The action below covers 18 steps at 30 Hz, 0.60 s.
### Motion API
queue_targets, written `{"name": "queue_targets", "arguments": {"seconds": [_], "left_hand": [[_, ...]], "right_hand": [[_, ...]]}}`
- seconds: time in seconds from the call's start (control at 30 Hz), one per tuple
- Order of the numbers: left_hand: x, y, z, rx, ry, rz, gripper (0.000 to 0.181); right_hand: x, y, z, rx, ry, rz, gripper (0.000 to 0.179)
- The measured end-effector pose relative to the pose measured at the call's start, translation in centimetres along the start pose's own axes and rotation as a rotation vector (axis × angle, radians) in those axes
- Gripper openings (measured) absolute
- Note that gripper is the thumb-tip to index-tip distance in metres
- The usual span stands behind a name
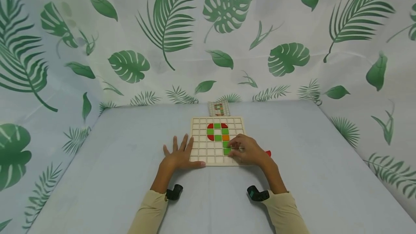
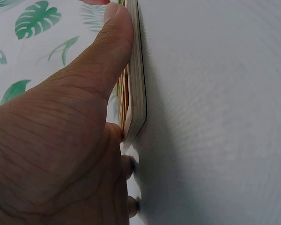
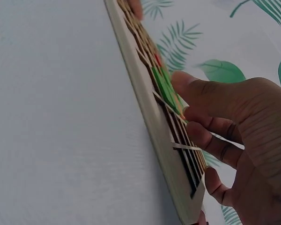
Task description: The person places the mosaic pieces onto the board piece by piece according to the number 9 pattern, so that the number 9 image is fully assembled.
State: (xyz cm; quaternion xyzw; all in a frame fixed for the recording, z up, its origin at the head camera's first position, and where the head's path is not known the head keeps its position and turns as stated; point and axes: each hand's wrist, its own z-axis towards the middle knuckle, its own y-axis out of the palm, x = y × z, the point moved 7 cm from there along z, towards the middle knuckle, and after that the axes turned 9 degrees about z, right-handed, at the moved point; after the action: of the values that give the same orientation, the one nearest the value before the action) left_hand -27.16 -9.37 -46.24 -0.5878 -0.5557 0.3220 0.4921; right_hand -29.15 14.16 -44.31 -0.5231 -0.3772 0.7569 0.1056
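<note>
A square wooden grid board [image 1: 201, 152] lies on the table, its cells partly filled with red, green and orange tiles in the shape of a 9. My left hand [image 1: 178, 158] rests at the board's left front corner, fingers spread, its thumb [image 2: 114, 40] along the front edge. Over the board's right side is my right hand [image 1: 247, 150], fingers bent. Its thumb and fingertips are by the lowest green tile [image 1: 226, 151], which sits in the grid. No tile shows between thumb and fingers in the right wrist view; whether they touch the green tile is hard to tell.
Behind the board stands a small card [image 1: 219, 108] picturing a similar 9 pattern. A red piece [image 1: 268, 153] shows beside the right hand, mostly hidden by it. A pale cloth covers the table [image 1: 130, 176]; leaf-printed fabric [image 1: 182, 78] hangs behind and at the sides.
</note>
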Motion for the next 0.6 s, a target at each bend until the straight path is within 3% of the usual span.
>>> {"name": "queue_targets", "arguments": {"seconds": [0.23, 0.43, 0.6], "left_hand": [[0.1, -0.1, 0.0, 0.006, 0.003, 0.003, 0.109], [0.2, -0.1, 0.0, 0.006, 0.003, 0.002, 0.108], [0.1, 0.1, 0.0, 0.006, -0.005, 0.010, 0.109]], "right_hand": [[0.5, -1.5, -0.4, 0.036, 0.005, 0.065, 0.023], [0.9, -2.8, -1.2, 0.066, -0.029, 0.058, 0.023], [1.7, -3.7, -2.0, 0.090, 0.004, 0.051, 0.021]]}}
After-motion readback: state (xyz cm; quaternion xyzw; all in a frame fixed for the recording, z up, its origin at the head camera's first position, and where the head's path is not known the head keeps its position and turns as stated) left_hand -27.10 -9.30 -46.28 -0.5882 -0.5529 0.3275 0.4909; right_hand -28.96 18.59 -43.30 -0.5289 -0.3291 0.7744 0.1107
